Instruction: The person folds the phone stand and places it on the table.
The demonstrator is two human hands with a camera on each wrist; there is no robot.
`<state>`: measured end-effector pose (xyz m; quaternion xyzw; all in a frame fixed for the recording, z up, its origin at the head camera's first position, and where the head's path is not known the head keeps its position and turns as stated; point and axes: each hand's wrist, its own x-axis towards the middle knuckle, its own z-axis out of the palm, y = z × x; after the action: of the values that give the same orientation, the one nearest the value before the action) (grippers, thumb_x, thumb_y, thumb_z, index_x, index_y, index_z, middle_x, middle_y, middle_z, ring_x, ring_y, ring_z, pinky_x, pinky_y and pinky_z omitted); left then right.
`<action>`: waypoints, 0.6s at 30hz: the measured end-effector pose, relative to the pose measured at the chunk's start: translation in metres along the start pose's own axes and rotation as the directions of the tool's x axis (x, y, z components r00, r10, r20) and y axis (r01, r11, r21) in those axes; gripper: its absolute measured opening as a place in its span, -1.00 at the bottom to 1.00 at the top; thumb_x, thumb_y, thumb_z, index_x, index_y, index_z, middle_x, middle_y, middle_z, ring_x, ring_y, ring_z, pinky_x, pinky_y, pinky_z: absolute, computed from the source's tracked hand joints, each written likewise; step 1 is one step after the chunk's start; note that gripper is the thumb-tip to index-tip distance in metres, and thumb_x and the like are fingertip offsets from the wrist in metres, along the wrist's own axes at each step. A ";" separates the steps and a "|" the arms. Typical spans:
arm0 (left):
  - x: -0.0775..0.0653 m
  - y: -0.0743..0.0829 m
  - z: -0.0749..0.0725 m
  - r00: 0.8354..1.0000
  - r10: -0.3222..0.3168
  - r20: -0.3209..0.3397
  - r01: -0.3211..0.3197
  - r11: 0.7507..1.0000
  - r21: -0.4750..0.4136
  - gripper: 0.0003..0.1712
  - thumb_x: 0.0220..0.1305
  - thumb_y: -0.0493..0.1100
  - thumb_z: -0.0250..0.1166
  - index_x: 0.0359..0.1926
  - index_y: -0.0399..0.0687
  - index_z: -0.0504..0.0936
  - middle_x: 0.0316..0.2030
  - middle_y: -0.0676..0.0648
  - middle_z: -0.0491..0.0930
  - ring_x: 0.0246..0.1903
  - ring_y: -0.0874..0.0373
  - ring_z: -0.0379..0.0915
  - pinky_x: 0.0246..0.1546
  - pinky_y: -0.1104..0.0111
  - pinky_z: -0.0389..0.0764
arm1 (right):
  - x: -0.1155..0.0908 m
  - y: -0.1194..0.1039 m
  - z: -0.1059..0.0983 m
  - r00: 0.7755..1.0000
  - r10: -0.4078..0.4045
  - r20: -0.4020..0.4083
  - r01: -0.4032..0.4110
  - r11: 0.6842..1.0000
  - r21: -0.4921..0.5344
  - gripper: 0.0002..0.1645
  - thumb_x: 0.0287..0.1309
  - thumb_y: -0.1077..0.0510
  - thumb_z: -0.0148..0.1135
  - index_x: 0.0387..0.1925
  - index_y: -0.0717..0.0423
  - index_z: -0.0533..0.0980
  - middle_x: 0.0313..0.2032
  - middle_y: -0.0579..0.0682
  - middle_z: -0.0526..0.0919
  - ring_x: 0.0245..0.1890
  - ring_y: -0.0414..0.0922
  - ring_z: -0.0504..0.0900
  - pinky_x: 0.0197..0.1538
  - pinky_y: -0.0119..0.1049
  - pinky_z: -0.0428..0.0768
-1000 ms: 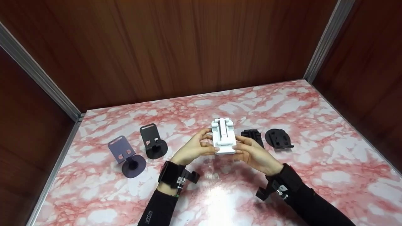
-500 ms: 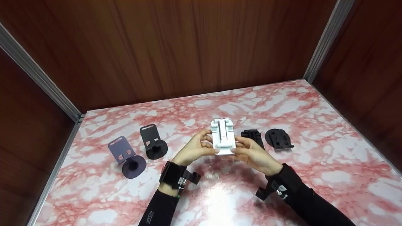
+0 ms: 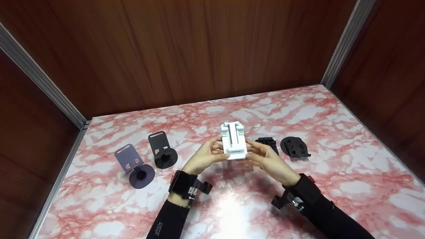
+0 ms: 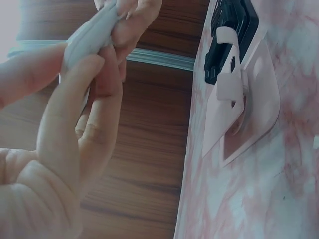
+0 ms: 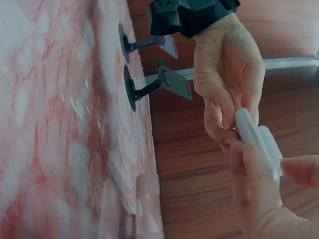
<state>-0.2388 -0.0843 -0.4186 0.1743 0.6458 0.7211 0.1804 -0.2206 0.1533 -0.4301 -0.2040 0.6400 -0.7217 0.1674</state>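
Note:
A white folded phone stand is raised over the table between both hands. My left hand pinches its left edge, thumb on the near face and fingers behind. The right hand grips the opposite edge in the same way. Seen edge-on in the left wrist view, the white stand is a thin folded slab. In the right wrist view, the slab lies between the fingertips of both hands. A pale pink phone stand rests on the table under them, mostly blending with the tabletop in the head view.
On the left stand a purple phone stand and a dark grey one, both with round bases. Right of the hands lie a black folded stand, partly hidden by the right hand, and a black round-based stand. Wood panels enclose the table.
Both hands have lifted the white phone stand slightly up and to the left, and it is tilted a little differently. The other stands have not moved.

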 end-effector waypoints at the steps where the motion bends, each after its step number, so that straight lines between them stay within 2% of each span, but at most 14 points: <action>1: 0.000 0.001 -0.002 1.000 0.005 -0.016 -0.005 1.000 -0.002 -0.30 0.13 -0.58 0.20 0.31 -0.49 0.19 -0.14 -0.22 0.59 -0.20 0.09 0.56 -0.04 0.23 0.62 | -0.001 -0.001 0.000 0.999 -0.032 -0.006 0.031 0.995 -0.094 -0.21 0.35 0.34 0.06 0.47 0.32 -0.07 0.29 0.35 0.31 0.19 0.10 0.45 0.22 -0.03 0.45; 2: 0.000 0.001 -0.004 1.000 0.009 -0.030 -0.009 1.000 -0.008 -0.28 0.13 -0.59 0.19 0.32 -0.50 0.17 -0.14 -0.22 0.59 -0.20 0.09 0.56 -0.03 0.22 0.62 | -0.001 -0.003 0.000 0.998 -0.070 -0.011 0.066 0.978 -0.199 -0.21 0.35 0.33 0.08 0.48 0.28 -0.04 0.29 0.34 0.32 0.21 0.11 0.43 0.24 -0.03 0.43; 3: -0.001 0.002 -0.006 0.999 0.012 -0.043 -0.012 1.000 -0.009 -0.27 0.13 -0.59 0.19 0.33 -0.50 0.16 -0.14 -0.22 0.59 -0.20 0.09 0.55 -0.03 0.23 0.62 | -0.002 -0.004 -0.001 0.993 -0.114 -0.015 0.103 0.945 -0.312 -0.21 0.33 0.33 0.11 0.48 0.26 -0.01 0.29 0.32 0.33 0.24 0.12 0.40 0.25 0.00 0.40; 5: -0.002 0.003 -0.011 0.998 0.017 -0.064 -0.017 1.000 -0.003 -0.27 0.13 -0.59 0.19 0.33 -0.52 0.16 -0.15 -0.22 0.60 -0.19 0.09 0.56 -0.04 0.24 0.62 | -0.002 -0.006 -0.001 0.978 -0.207 -0.014 0.168 0.833 -0.528 -0.19 0.28 0.35 0.16 0.47 0.22 0.04 0.31 0.28 0.33 0.29 0.12 0.34 0.29 0.03 0.35; 8: -0.002 0.003 -0.018 0.997 0.019 -0.078 -0.017 1.000 0.015 -0.30 0.14 -0.58 0.20 0.31 -0.55 0.17 -0.16 -0.21 0.60 -0.19 0.09 0.56 -0.03 0.24 0.62 | -0.003 -0.007 -0.003 0.955 -0.295 -0.006 0.195 0.645 -0.739 -0.17 0.23 0.35 0.23 0.46 0.19 0.10 0.36 0.25 0.26 0.36 0.15 0.20 0.35 0.13 0.21; 10: -0.003 0.002 -0.024 0.997 0.016 -0.082 -0.013 0.999 0.037 -0.32 0.16 -0.56 0.20 0.30 -0.56 0.18 -0.17 -0.21 0.60 -0.20 0.09 0.57 -0.02 0.22 0.62 | -0.003 -0.007 -0.004 0.946 -0.324 0.004 0.190 0.544 -0.817 -0.17 0.23 0.31 0.25 0.46 0.20 0.12 0.39 0.24 0.19 0.39 0.18 0.12 0.35 0.18 0.17; 12: -0.003 0.001 -0.029 0.997 0.007 -0.081 -0.003 0.999 0.050 -0.33 0.16 -0.56 0.20 0.29 -0.56 0.20 -0.19 -0.21 0.60 -0.21 0.09 0.57 -0.01 0.18 0.61 | -0.003 -0.007 -0.004 0.939 -0.343 0.015 0.186 0.470 -0.863 -0.17 0.24 0.29 0.25 0.46 0.22 0.11 0.41 0.26 0.14 0.40 0.22 0.07 0.35 0.20 0.14; 14: -0.003 0.000 -0.034 0.997 0.000 -0.082 0.006 0.997 0.072 -0.33 0.17 -0.56 0.20 0.29 -0.57 0.19 -0.20 -0.21 0.59 -0.22 0.10 0.56 -0.02 0.19 0.62 | -0.003 -0.006 -0.005 0.933 -0.359 0.033 0.190 0.410 -0.892 -0.17 0.25 0.26 0.26 0.45 0.24 0.10 0.41 0.27 0.13 0.41 0.23 0.03 0.37 0.18 0.12; 18: -0.003 -0.006 -0.043 0.992 -0.025 -0.125 0.043 0.988 0.146 -0.31 0.13 -0.55 0.22 0.29 -0.57 0.21 -0.25 -0.20 0.57 -0.27 0.13 0.53 -0.16 0.36 0.63 | -0.002 -0.004 -0.007 0.926 -0.370 0.078 0.199 0.301 -0.933 -0.13 0.23 0.23 0.28 0.46 0.25 0.08 0.43 0.27 0.09 0.43 0.22 -0.03 0.39 0.19 0.05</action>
<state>-0.2567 -0.1226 -0.4289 0.1314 0.7104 0.6773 0.1391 -0.2228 0.1608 -0.4267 -0.3169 0.8976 -0.2633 -0.1569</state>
